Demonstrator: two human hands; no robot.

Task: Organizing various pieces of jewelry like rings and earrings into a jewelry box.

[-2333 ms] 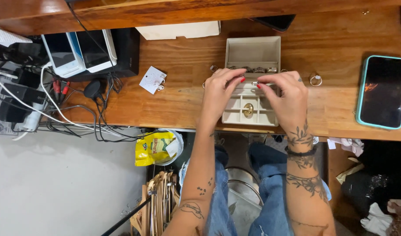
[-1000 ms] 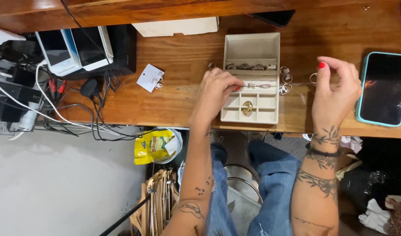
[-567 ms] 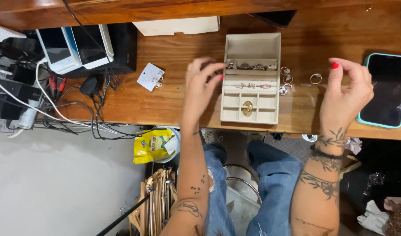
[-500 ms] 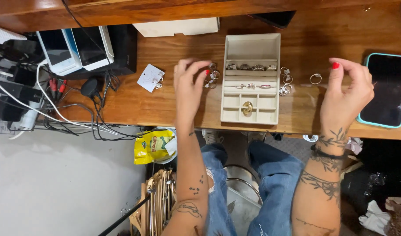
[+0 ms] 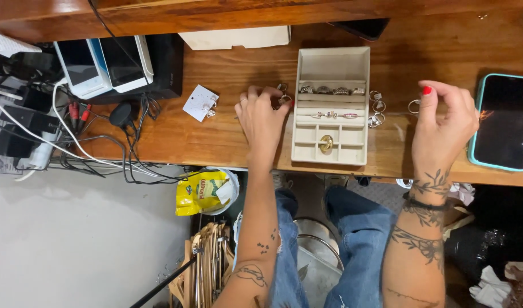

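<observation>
An open cream jewellery box (image 5: pixel 332 65) sits on the wooden desk (image 5: pixel 215 137), with a row of rings (image 5: pixel 332 90) in its upper slot and one gold ring (image 5: pixel 326 142) in a lower cell. My left hand (image 5: pixel 261 122) rests on the desk just left of the box, fingertips pinched on small silver rings (image 5: pixel 283 98). My right hand (image 5: pixel 444 128) hovers right of the box, thumb and finger closed beside a silver ring (image 5: pixel 414 106) on the desk. More loose rings (image 5: pixel 376 111) lie against the box's right side.
A phone in a teal case (image 5: pixel 504 121) lies at the right. A white earring card (image 5: pixel 200 103) sits left of my left hand. Tangled cables (image 5: pixel 84 142), a black plug (image 5: pixel 120 114) and two white devices (image 5: pixel 104 63) crowd the left end. A yellow bag (image 5: pixel 201 191) lies below the desk edge.
Both hands left the box front. My left hand moved left and up to the rings beside the box; my right hand swung out right toward the phone and stayed there.
</observation>
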